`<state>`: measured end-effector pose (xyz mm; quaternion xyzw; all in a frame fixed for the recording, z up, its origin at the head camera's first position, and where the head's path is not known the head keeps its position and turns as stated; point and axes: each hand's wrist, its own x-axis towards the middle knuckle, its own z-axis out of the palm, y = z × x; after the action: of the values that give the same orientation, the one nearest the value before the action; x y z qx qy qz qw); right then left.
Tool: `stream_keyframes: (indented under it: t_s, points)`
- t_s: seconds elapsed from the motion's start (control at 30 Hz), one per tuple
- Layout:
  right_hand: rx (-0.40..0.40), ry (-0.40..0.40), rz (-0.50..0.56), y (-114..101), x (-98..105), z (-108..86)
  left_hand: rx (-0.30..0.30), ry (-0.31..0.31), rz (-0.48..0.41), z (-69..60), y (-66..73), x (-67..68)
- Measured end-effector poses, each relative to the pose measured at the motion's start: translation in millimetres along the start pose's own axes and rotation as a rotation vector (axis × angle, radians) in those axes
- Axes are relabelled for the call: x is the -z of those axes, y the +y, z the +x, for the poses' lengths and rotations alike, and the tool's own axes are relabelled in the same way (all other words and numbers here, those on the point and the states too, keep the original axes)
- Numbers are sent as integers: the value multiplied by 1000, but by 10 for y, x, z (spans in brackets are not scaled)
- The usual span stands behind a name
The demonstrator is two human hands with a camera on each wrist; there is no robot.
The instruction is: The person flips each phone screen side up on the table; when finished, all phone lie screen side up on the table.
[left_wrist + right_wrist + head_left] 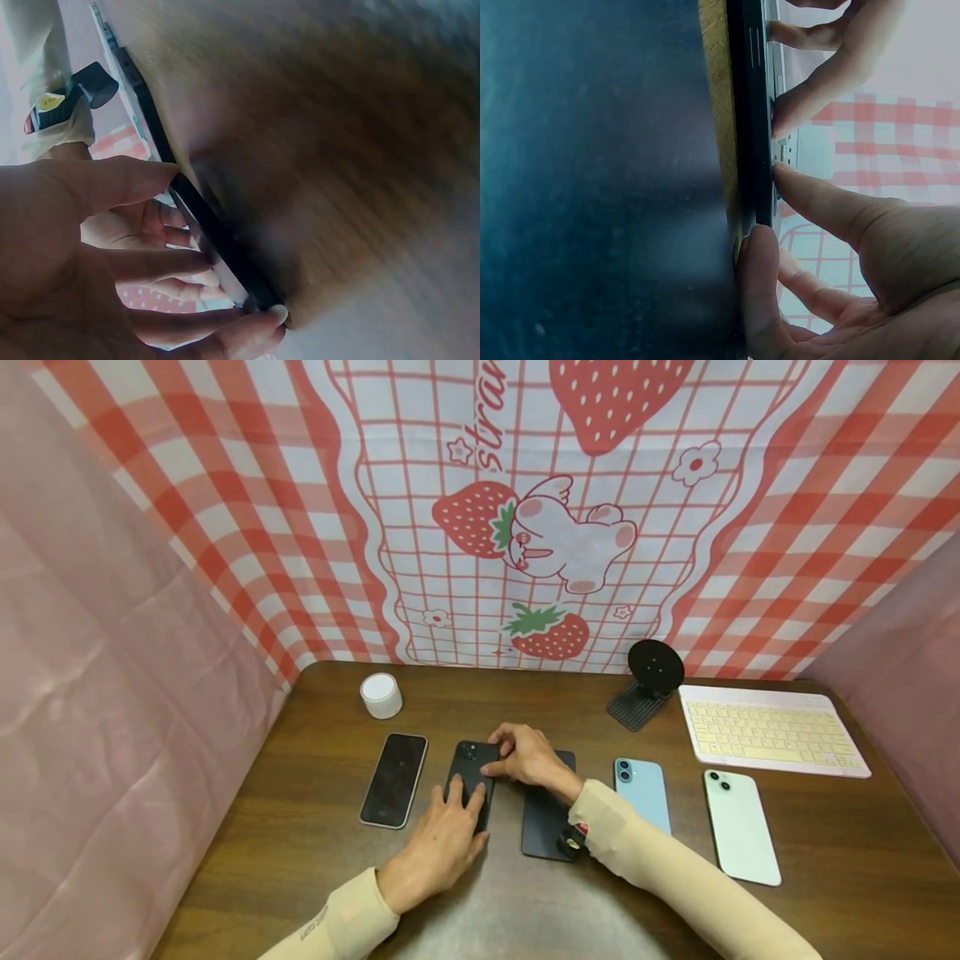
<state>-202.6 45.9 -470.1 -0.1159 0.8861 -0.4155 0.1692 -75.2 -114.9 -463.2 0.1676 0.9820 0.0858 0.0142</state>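
Observation:
A dark smartphone (468,768) lies back up on the table, camera lenses at its far end. My left hand (441,843) holds it from the near side, fingers spread over its back. In the left wrist view, the thumb (142,180) and another finger (247,330) meet opposite ends of the phone's near edge (225,247). My right hand (528,756) pinches the far right corner, thumb on the back. The right wrist view shows its fingers at the phone's side edge (757,112). Beneath the right wrist lies a dark flat slab (542,827), partly covered.
Left of the hands are a black-screened phone (394,781) and a white round container (382,697). To the right lie a light blue phone (643,789), a pale green phone (742,827) and a keyboard (776,732). A black folding stand (648,681) stands at the back.

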Motion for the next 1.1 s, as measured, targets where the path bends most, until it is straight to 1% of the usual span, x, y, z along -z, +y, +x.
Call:
stream_keyframes:
  t_s: [0.17, 0.3, 0.4, 0.6, 0.67, 0.83, 0.93, 1.1]
  points:
    - [-5, -20, 54, -3, 4, -7, 8, -34, -58, -25, 21, 27]
    - [-17, -26, 128, 9, -3, -13, 9, -23, -81, -30, 31, 21]
    - [-20, -32, 186, 20, -2, -15, 19, -23, -116, -30, 25, 26]
    - [14, -56, 297, 48, 17, -29, 59, -75, -226, -37, -19, 63]
    - [32, -64, 352, 56, 27, -40, 62, -79, -246, -43, -42, 71]
    - [57, -73, 452, 65, 57, -61, 52, -60, -287, -56, -100, 90]
    - [44, -95, 506, 69, 68, -64, 38, -40, -300, -66, -133, 98]
    - [19, -133, 617, 72, 78, -65, -1, -15, -288, -77, -194, 100]
